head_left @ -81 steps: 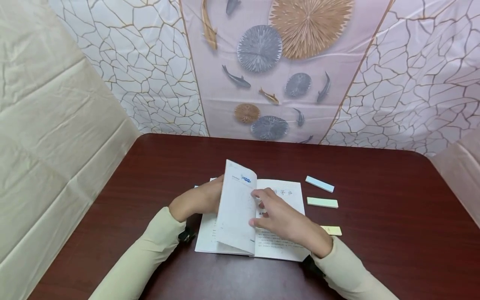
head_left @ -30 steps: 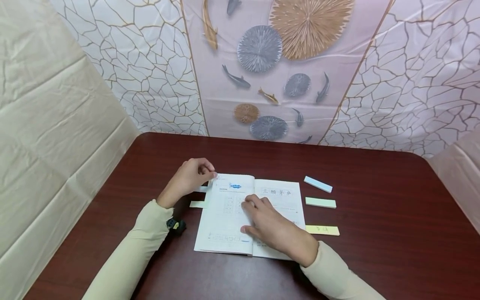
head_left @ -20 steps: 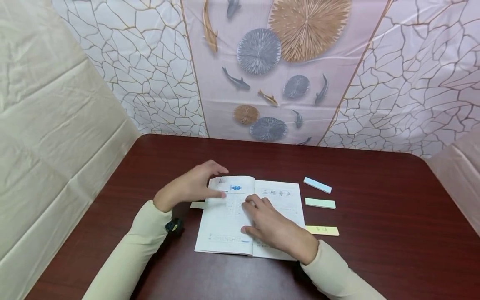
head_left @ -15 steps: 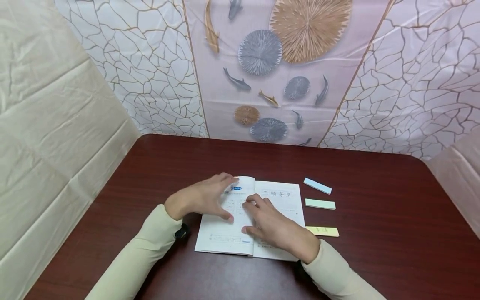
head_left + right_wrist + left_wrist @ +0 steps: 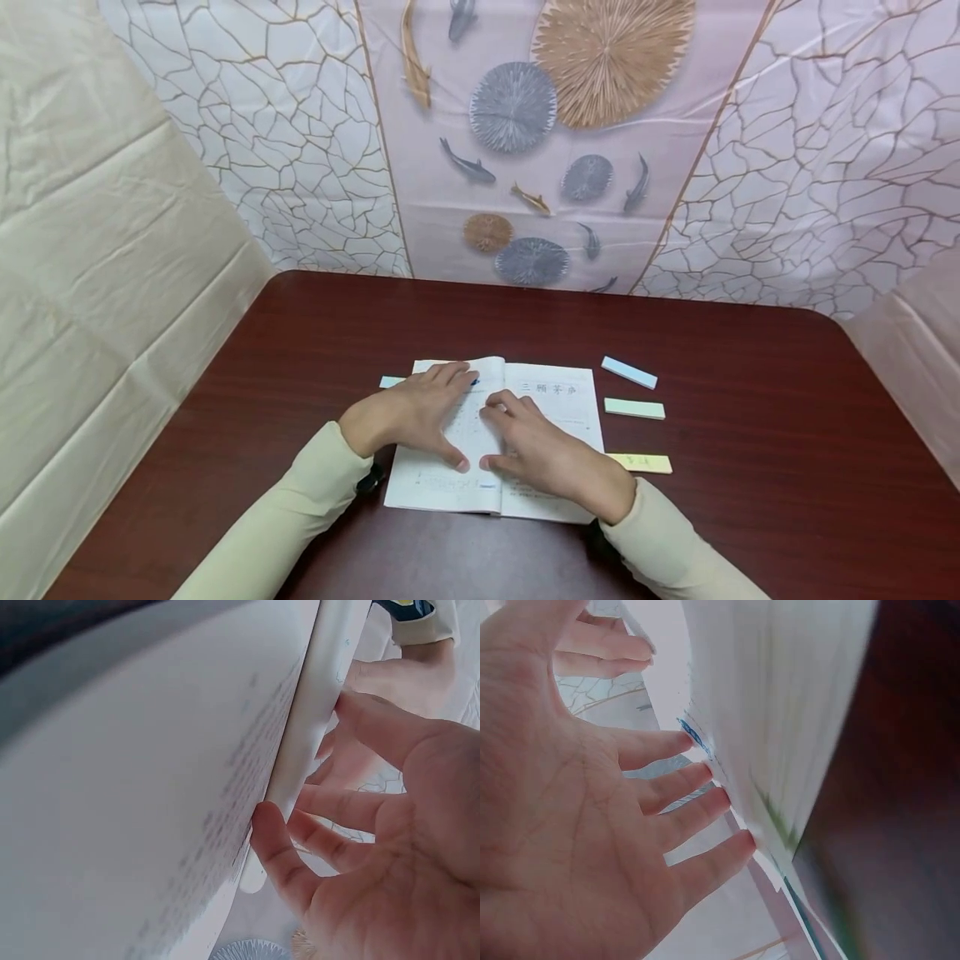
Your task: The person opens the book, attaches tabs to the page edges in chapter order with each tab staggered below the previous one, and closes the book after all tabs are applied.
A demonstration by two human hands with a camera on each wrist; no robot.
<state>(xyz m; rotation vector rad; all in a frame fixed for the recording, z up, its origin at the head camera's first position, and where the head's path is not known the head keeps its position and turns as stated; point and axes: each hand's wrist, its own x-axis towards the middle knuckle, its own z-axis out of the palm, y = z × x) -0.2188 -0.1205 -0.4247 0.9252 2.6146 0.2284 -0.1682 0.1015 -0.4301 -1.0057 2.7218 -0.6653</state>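
Note:
An open book (image 5: 577,421) with printed pages lies on the table, its left page (image 5: 450,493) flat. My left hand (image 5: 408,414) is spread over that left page; in the left wrist view its fingertips (image 5: 744,844) touch the paper. Close by, my right hand (image 5: 558,462) rests at the book's middle fold with bent fingers, none gripping. The right wrist view has its fingertips (image 5: 268,817) against the paper beside the fold. A pale blue tab (image 5: 391,382) sticks out past the book's left edge. The left hand covers part of that edge.
Right of the book lie a blue paper strip (image 5: 628,372) and a green strip (image 5: 634,408). A yellow strip (image 5: 647,463) with handwriting meets the book's right edge. The dark red table (image 5: 750,433) ends at a patterned cloth backdrop (image 5: 438,242).
The raised pages have come down flat on the left. My left hand has moved from the page's upper left corner onto the page. My right hand has stayed by the fold over the last second.

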